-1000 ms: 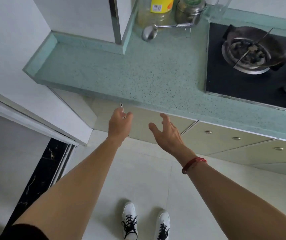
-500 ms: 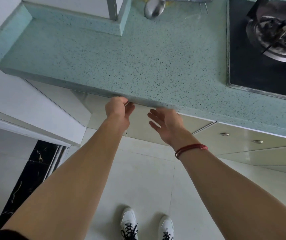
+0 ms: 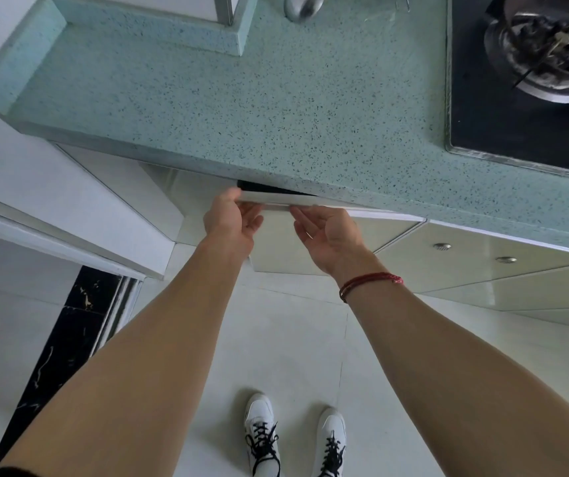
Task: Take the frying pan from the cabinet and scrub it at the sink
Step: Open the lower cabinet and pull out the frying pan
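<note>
Door [image 3: 276,241], shut 1.0 s ago, is now ajar: its top edge stands out from under the counter [image 3: 276,115], and a dark gap [image 3: 265,186] has opened behind it. My left hand [image 3: 229,220] now grips that edge. My right hand [image 3: 327,232], earlier clear of the door, now touches the edge with its fingertips.

Before me, the speckled pale-green stone countertop [image 3: 276,108] holds a black glass gas hob [image 3: 500,115] at my right and a shiny metal ladle [image 3: 302,8] at the far edge.
</note>
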### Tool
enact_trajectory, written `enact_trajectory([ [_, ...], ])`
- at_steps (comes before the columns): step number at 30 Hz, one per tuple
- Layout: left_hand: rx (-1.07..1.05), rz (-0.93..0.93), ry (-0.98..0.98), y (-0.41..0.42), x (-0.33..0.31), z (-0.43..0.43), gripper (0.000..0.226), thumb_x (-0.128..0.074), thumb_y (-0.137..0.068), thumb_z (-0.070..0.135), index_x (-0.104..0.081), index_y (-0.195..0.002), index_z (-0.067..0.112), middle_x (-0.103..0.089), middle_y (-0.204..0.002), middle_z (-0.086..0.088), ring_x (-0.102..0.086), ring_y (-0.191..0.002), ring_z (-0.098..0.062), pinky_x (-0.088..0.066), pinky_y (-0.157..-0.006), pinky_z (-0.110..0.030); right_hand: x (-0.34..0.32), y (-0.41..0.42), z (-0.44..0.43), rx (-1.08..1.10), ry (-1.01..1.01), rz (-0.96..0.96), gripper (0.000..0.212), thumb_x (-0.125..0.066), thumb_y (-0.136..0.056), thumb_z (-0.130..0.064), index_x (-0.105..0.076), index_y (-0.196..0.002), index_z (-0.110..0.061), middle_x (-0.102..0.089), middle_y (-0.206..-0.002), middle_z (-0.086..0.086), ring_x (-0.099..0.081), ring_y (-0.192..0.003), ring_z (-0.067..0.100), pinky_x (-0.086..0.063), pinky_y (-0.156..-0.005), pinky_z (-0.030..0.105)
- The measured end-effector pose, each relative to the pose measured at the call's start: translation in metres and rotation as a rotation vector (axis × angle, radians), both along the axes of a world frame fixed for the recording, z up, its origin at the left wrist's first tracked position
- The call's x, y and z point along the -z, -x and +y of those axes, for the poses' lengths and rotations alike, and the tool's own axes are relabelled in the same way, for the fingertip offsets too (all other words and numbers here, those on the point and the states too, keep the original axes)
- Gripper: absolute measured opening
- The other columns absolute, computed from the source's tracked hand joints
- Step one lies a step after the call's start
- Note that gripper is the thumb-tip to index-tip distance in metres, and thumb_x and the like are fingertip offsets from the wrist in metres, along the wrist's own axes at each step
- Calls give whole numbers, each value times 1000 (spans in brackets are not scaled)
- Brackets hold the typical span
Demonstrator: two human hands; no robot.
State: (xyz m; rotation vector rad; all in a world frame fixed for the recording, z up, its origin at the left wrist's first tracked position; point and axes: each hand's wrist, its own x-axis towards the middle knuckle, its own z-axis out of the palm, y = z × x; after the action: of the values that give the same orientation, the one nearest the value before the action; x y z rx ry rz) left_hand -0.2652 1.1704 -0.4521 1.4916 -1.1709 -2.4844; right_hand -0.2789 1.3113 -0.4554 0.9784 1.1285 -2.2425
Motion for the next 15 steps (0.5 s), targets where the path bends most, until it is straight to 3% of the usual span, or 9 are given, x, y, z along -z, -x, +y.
enact_trajectory([
  [5,-76,-119,1,-42,1,10,18,-59,-97,22,-57,-103,5,-73,-87,-15,-75,-77,-24,-43,-42,-19,-9,-31,10,-66,-69,-2,16,-49,-92,14,-54,-92,0,-69,-106,26,-70,-98,31,-50,-78,32],
  [11,-116,-221,4,-94,-11,30,10,-60,-93,8,-55,-97,1,-72,-88,-17,-75,-70,-27,-45,-43,-20,-9,-62,29,-128,-102,-41,46,-51,-94,10,-47,-136,-6,-74,-104,21,-75,-93,26,-56,-70,29],
  [15,-12,-322,62,-130,-17,42,11,-63,-88,2,-53,-86,-2,-67,-82,-18,-72,-71,-28,-54,-57,-29,-13,-82,45,-187,-160,-62,51,-50,-95,9,-43,-142,-11,-73,-108,19,-73,-97,26,-56,-82,31],
])
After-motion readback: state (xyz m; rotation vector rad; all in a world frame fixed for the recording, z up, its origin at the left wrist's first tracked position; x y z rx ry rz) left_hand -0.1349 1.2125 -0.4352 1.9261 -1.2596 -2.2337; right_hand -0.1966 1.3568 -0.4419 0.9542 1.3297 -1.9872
